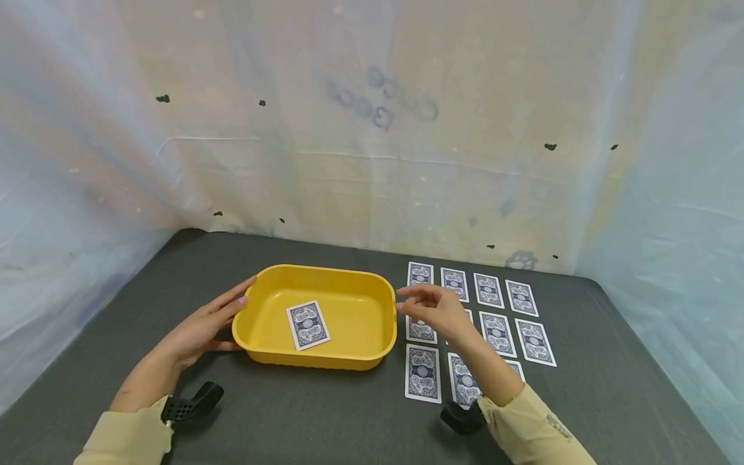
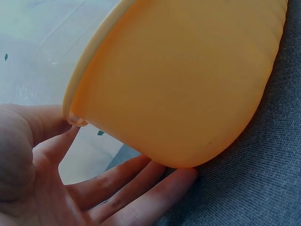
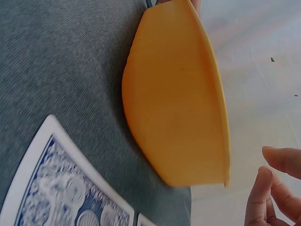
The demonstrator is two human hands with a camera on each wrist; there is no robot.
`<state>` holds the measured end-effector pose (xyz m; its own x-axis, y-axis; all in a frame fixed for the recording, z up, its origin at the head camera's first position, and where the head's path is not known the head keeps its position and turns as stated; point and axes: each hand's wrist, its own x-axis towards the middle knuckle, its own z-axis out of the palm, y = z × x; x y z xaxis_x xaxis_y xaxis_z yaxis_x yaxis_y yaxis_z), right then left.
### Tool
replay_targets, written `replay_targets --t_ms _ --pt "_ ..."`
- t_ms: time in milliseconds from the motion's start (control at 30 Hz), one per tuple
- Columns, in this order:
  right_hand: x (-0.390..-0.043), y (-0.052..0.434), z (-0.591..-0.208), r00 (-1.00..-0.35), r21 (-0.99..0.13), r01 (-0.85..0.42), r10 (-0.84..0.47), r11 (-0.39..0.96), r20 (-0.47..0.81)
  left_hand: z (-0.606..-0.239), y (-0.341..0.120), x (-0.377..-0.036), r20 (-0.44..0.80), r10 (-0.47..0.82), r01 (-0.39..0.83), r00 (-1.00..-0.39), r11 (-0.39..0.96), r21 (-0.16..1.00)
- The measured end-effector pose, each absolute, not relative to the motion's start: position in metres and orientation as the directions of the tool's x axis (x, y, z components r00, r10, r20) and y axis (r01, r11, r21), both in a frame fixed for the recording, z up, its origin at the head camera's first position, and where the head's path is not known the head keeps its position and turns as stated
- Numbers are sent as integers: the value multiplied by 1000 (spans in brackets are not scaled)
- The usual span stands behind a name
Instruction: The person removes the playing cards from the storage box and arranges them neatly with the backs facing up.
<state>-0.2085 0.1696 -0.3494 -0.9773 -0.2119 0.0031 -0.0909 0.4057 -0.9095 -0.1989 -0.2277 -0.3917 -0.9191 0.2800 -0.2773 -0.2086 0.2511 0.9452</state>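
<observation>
A yellow plastic tub [image 1: 360, 310] stands on the dark cloth, with one face-down playing card [image 1: 308, 325] lying inside it. My left hand [image 1: 200, 326] is at the tub's left end, fingers extended. In the left wrist view, one digit meets the rim and other fingertips [image 2: 183, 179] are at the lower wall. Beyond the tub's right end hovers my right hand [image 1: 436, 311], holding nothing. Its fingers are loosely bent, fingertips close to the rim. The right wrist view shows a gap between these fingers and the tub wall [image 3: 174, 94].
Several blue-backed playing cards [image 1: 423, 373] lie face down in rows right of the tub, some partly hidden by my right hand and forearm. Dark cloth [image 1: 302, 413] covers the table. A pale plastic sheet [image 1: 372, 187] hangs behind and along both sides.
</observation>
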Motion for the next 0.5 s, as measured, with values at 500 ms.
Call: replay_targets --t_ms 500 --pt "-218 131 -349 -968 -940 -69 -252 334 -19 -396 -228 -201 -261 276 -196 -925 241 951"
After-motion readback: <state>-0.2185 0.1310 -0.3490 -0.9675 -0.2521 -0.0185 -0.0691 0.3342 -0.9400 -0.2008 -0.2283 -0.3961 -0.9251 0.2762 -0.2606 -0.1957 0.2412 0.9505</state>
